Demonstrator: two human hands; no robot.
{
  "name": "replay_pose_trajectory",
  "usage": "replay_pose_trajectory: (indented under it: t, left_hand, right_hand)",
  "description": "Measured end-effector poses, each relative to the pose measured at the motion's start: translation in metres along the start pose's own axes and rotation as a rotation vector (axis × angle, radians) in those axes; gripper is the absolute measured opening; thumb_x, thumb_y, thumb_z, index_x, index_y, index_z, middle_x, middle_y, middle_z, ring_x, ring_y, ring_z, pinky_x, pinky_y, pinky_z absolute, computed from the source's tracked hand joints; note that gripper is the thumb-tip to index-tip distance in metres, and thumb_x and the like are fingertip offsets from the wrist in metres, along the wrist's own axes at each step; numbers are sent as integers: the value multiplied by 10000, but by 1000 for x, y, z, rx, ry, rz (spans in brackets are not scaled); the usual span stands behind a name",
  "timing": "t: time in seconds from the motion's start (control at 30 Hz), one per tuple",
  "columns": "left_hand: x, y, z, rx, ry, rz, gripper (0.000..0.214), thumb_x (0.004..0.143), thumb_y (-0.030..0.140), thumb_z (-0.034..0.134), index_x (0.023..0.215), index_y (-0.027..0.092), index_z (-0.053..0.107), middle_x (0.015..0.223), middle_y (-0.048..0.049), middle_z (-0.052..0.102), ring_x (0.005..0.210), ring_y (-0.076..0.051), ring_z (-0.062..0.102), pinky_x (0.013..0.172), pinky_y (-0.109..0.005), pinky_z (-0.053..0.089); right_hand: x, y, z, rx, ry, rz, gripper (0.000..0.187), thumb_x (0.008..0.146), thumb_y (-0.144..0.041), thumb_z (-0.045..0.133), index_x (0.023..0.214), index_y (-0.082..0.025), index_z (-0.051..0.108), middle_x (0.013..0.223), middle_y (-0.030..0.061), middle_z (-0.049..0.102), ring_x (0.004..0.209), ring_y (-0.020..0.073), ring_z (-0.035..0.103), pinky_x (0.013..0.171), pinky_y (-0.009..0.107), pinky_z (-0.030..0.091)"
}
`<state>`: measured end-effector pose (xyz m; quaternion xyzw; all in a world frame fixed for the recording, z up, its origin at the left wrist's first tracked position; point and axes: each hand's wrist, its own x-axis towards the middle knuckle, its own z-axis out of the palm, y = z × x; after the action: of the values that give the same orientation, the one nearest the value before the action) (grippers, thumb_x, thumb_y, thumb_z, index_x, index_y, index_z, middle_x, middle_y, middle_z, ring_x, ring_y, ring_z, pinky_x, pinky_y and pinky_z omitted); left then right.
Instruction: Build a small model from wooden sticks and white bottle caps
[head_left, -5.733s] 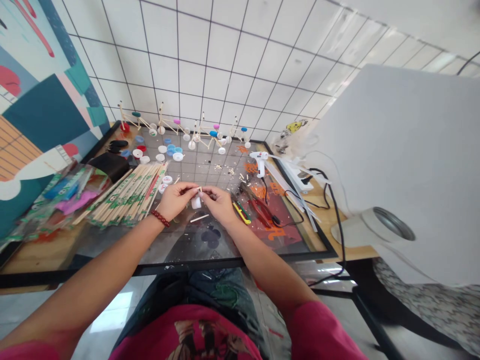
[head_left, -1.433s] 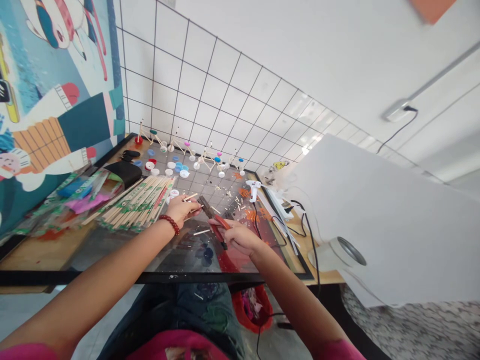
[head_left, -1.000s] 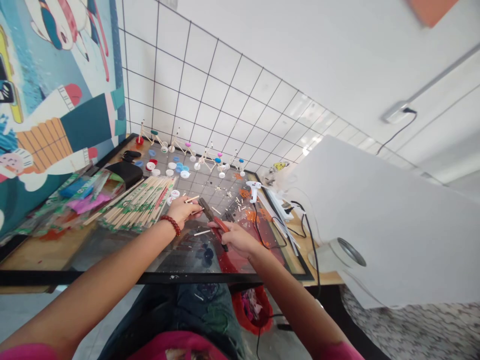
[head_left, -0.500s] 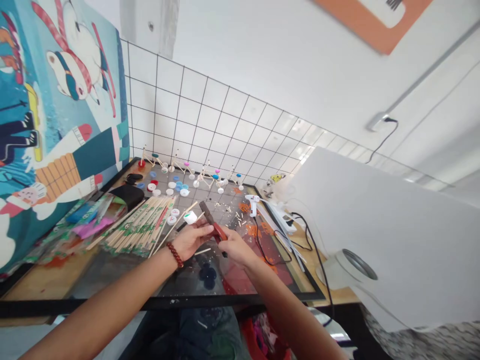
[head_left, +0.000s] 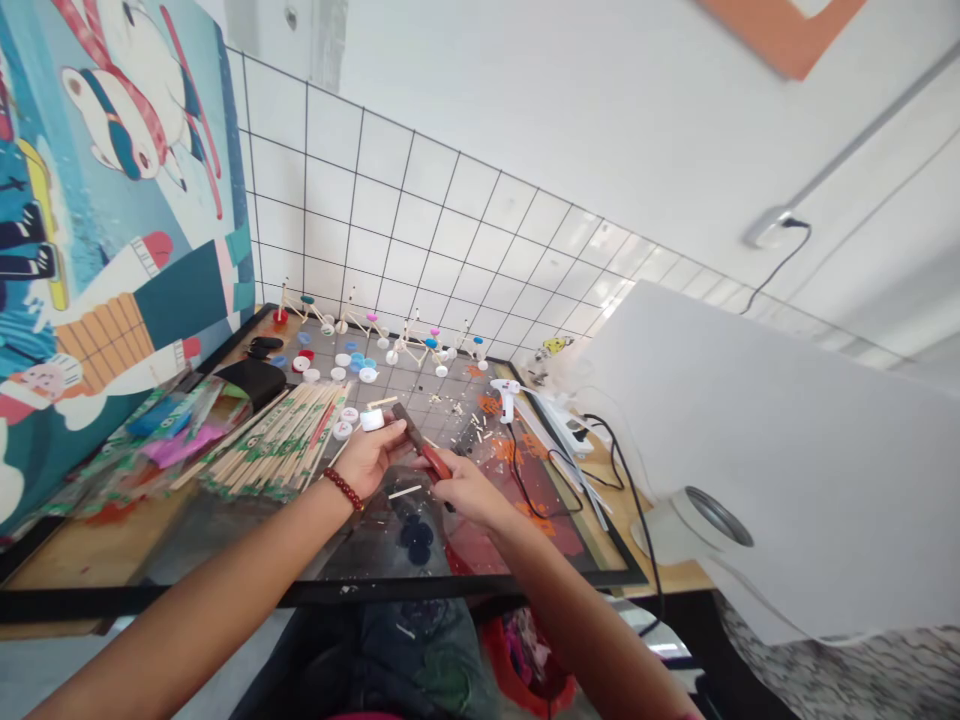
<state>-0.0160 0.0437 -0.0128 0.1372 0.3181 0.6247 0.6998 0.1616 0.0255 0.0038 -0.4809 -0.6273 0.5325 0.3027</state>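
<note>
In my right hand (head_left: 466, 488) is a red-handled tool that looks like pliers (head_left: 411, 428), its dark head pointing up and left. My left hand (head_left: 367, 462), with a beaded bracelet on the wrist, is closed with thumb and fingers at the tool's head. It seems to hold a thin wooden stick (head_left: 430, 442), part of which shows just past the tool; the fingers hide the rest. A white bottle cap (head_left: 371, 419) sits above the left fingers, with a short stick (head_left: 382, 402) behind it. Whether that cap is held, I cannot tell.
Wrapped chopsticks (head_left: 274, 440) lie left of my hands. Loose caps (head_left: 367, 375) and stick-and-cap figures (head_left: 409, 345) stand at the back by the wire grid (head_left: 420, 240). A white glue gun (head_left: 508, 398) with a cord, a power strip (head_left: 574, 435) and cut stick bits (head_left: 480, 430) lie to the right.
The view has tilted slightly. My left hand and the white cap have shifted a little left, and the stick by the cap now lies flatter. My right hand still holds the tool.
</note>
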Motion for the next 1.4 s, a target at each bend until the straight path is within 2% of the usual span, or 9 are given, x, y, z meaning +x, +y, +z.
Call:
replay_pose_trajectory:
  t: [0.13,0.27,0.37,0.47,0.63,0.7,0.9,1.2,1.4]
  left_hand:
    - [2,-6,-2,10,39,50,265,727,-47,780,804,182,671,809,-39,778,752,-165,748,736,-282,633]
    - [4,-8,-4,12,79,74,298,687,-55,805,809,175,662,795,-23,779,733,-154,749,708,-258,624]
    - [4,-6,-3,9,90,90,286,685,-53,800,803,172,668,786,-22,781,723,-160,749,709,-270,628]
    - [3,-5,-1,-9,94,121,261,698,-64,774,803,158,684,783,-29,780,713,-154,743,711,-267,627]
    - [1,-3,3,-24,94,143,272,684,-81,788,817,138,699,777,-36,779,687,-145,732,664,-249,611]
    - [0,-2,5,-30,82,143,283,682,-88,790,833,137,707,784,-38,782,695,-147,738,669,-246,611]
    - [-1,3,8,-53,94,138,293,678,-97,785,811,149,699,733,-18,766,642,-133,729,663,-234,610]
    - [1,2,5,-72,105,126,254,795,-68,706,682,159,685,691,-15,731,636,-126,719,671,-250,641]
    - [7,-1,-1,-69,129,147,232,737,-60,761,689,150,674,672,-5,718,610,-135,709,635,-257,646]
  right_hand:
    - [2,4,8,-87,63,-21,483,511,-79,562,911,-225,789,992,38,691,950,270,634,891,378,483]
    - [4,7,18,-75,71,-66,448,518,-51,578,889,-231,754,1040,42,693,1029,282,633,950,379,487]
    - [4,9,21,-64,116,-48,502,554,-68,598,1021,-216,711,1011,38,688,967,259,639,891,365,502]
    - [4,10,18,-107,178,47,533,612,-126,663,1140,-196,653,1003,35,691,900,233,644,820,341,505]
    - [3,0,14,-361,122,140,261,729,-243,656,983,-191,683,832,1,654,804,204,611,731,307,443]
    - [2,-5,15,-436,123,132,225,742,-239,623,953,-188,681,787,-1,626,759,197,580,687,305,405]
    - [-1,-12,18,-475,153,50,234,754,-199,571,970,-183,659,792,1,607,743,186,557,681,303,384]
    - [3,-1,12,-476,160,16,356,762,-202,579,1105,-165,668,878,27,654,800,208,589,734,320,419]
    - [4,4,13,-498,162,18,373,763,-192,607,1131,-189,666,883,23,685,810,215,622,742,313,438]
